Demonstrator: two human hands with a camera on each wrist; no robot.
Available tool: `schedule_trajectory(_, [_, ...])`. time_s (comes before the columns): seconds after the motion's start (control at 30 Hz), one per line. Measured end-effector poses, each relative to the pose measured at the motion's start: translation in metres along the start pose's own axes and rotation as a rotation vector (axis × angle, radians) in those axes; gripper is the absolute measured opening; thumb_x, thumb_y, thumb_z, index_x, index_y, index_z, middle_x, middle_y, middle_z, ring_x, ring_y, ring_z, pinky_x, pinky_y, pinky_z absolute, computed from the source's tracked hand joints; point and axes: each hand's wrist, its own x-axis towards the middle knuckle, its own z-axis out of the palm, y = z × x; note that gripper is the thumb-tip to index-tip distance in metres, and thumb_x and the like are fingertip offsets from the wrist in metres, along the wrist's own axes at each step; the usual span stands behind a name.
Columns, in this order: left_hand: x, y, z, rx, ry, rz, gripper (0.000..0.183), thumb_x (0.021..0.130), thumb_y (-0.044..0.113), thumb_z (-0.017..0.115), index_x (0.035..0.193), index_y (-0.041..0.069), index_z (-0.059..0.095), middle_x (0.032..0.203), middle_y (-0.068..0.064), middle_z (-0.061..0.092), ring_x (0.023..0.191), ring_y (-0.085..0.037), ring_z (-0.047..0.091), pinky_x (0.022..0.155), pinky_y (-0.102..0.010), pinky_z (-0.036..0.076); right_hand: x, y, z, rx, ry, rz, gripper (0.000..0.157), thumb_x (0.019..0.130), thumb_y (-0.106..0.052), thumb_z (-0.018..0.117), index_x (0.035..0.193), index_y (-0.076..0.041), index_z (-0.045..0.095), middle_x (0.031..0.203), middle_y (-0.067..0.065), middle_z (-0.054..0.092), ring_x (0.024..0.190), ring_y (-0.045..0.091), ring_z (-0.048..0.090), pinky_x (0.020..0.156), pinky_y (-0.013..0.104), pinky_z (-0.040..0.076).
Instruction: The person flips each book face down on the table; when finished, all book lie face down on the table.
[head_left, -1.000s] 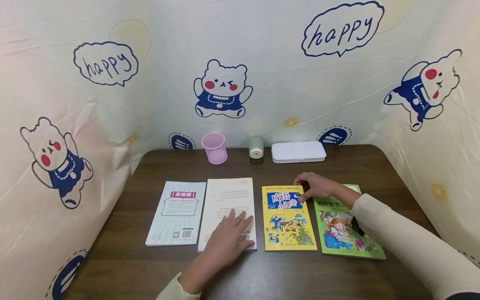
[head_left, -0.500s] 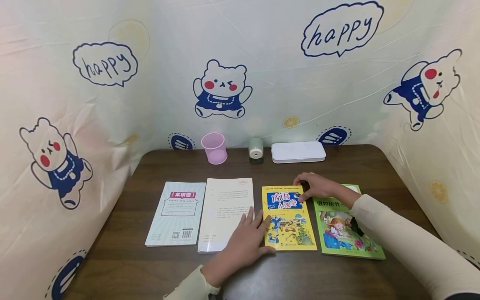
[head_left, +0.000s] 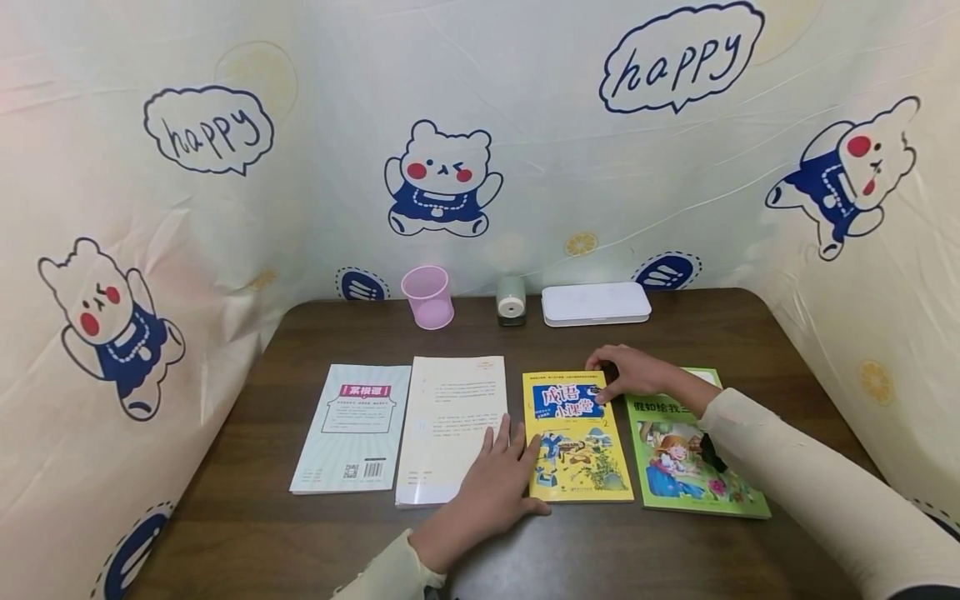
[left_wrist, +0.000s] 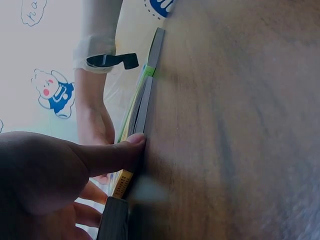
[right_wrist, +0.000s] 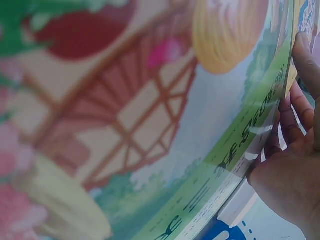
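Note:
A yellow book with a blue title panel lies flat, right of the table's middle. My left hand is at its lower left, fingers extended between it and the cream book. In the left wrist view, the left thumb touches the yellow book's lower edge. At the upper right corner, my right hand grips the yellow book, thumb over the cover's side and fingers at the top edge. Beneath the right forearm lies a green picture book, partly hidden. Far left is a pale blue book.
Along the back of the dark wooden table stand a pink cup, a small green pencil sharpener and a white flat case. A printed cloth hangs behind and at both sides.
My left hand has moved right, off the cream book to the yellow book's lower left edge, and has stayed there since half a second ago. The right hand keeps its place.

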Motion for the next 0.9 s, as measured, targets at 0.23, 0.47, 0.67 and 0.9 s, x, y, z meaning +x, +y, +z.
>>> schedule_trajectory(0.23, [0.001, -0.001, 0.000, 0.009, 0.017, 0.002, 0.097, 0.083, 0.061, 0.079, 0.158, 0.011, 0.043, 0.165, -0.018, 0.033, 0.158, -0.039, 0.014, 0.125, -0.060, 0.017, 0.000, 0.001, 0.001, -0.003, 0.007, -0.005, 0.053, 0.083, -0.038, 0.087, 0.123, -0.011, 0.065, 0.119, 0.006, 0.062, 0.111, 0.028, 0.050, 0.098, 0.051, 0.044])
schedule_trajectory(0.47, [0.002, -0.004, -0.001, -0.059, 0.026, 0.001, 0.097, 0.082, 0.061, 0.080, 0.157, 0.011, 0.045, 0.165, -0.017, 0.035, 0.158, -0.038, 0.013, 0.126, -0.059, 0.017, 0.001, 0.001, 0.001, -0.002, 0.005, 0.000, 0.052, 0.084, -0.039, 0.086, 0.123, -0.012, 0.065, 0.120, 0.006, 0.062, 0.111, 0.028, 0.050, 0.099, 0.051, 0.043])
schedule_trajectory(0.67, [0.001, -0.005, -0.004, -0.163, 0.015, -0.013, 0.096, 0.083, 0.057, 0.081, 0.158, 0.011, 0.043, 0.166, -0.015, 0.033, 0.158, -0.038, 0.011, 0.127, -0.055, 0.016, 0.001, 0.000, 0.001, -0.002, 0.003, 0.006, 0.052, 0.084, -0.039, 0.086, 0.122, -0.012, 0.065, 0.120, 0.006, 0.062, 0.112, 0.029, 0.050, 0.100, 0.051, 0.043])
schedule_trajectory(0.9, [-0.002, -0.002, -0.011, -0.246, 0.033, -0.017, 0.094, 0.083, 0.053, 0.082, 0.157, 0.009, 0.043, 0.165, -0.020, 0.032, 0.157, -0.042, 0.015, 0.126, -0.055, 0.019, 0.002, -0.001, 0.002, -0.002, -0.001, 0.029, 0.051, 0.084, -0.039, 0.086, 0.122, -0.013, 0.064, 0.119, 0.005, 0.061, 0.112, 0.028, 0.049, 0.100, 0.051, 0.043])
